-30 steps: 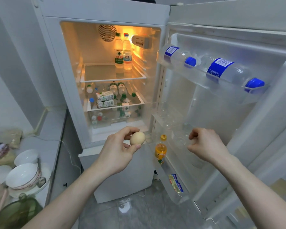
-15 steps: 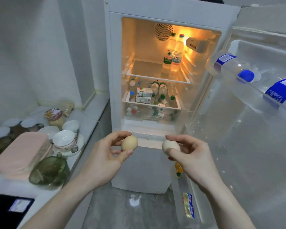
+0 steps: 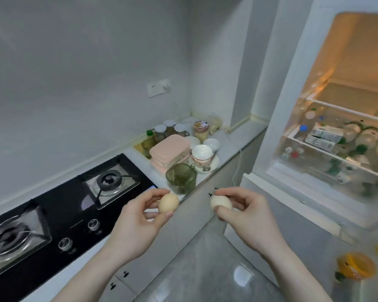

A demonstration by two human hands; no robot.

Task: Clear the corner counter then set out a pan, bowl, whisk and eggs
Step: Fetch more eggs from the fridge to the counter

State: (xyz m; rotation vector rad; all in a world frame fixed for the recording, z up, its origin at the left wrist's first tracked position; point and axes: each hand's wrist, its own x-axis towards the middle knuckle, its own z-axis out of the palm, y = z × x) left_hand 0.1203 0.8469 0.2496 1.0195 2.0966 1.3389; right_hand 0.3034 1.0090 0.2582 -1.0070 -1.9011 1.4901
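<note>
My left hand [image 3: 138, 223] holds a tan egg [image 3: 168, 203] between thumb and fingertips. My right hand [image 3: 247, 216] grips a paler egg [image 3: 220, 202] the same way. Both eggs hang in the air in front of the counter's edge, just below a green glass bowl [image 3: 181, 178]. The corner counter [image 3: 234, 138] carries white bowls [image 3: 201, 154] stacked on a plate, pink lidded boxes [image 3: 169, 152], several jars [image 3: 169, 128] and a lidded container [image 3: 201, 129]. No pan or whisk is in view.
A black two-burner gas hob [image 3: 59, 205] fills the counter to the left. The fridge [image 3: 336, 136] stands open on the right, lit, with bottles and cartons on its shelves. An orange bottle [image 3: 356, 267] sits low at the right. Grey floor tiles lie below my hands.
The view has swung left from the fridge to the counter and hob. My right hand took an egg from the door shelf, and both hands now carry eggs near the counter's edge.
</note>
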